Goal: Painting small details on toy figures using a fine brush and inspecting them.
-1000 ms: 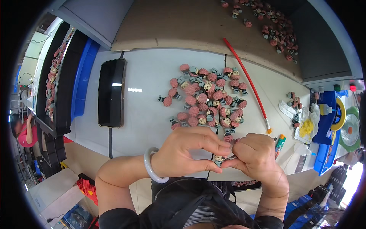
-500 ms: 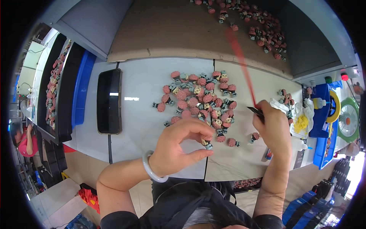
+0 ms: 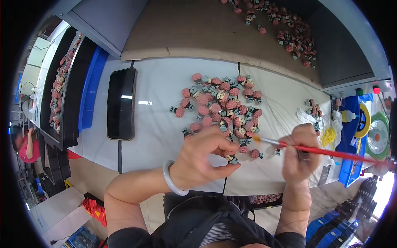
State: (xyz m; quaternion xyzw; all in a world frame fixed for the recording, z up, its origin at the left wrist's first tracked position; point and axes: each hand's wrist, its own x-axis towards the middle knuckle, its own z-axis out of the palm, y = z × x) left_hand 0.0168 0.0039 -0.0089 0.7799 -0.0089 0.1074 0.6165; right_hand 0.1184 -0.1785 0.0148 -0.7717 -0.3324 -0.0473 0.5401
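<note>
No text, label, brand, number or sign reading clearly anywhere in frame. White box (image 3: 60,206) at lower left of frame showing surface too small and blurred for making out any marking. Phone (image 3: 121,108) at left of centre showing dark screen, bright patch on it looking like glare rather than lettering. Red bundle (image 3: 92,208) at lower left carrying yellow patch, forming no readable word. Small bottle (image 3: 348,116) at right of frame sitting too far off for reading.

Red brush (image 3: 335,153) lifted in right hand (image 3: 297,164), bristles (image 3: 257,139) swung leftward
</note>
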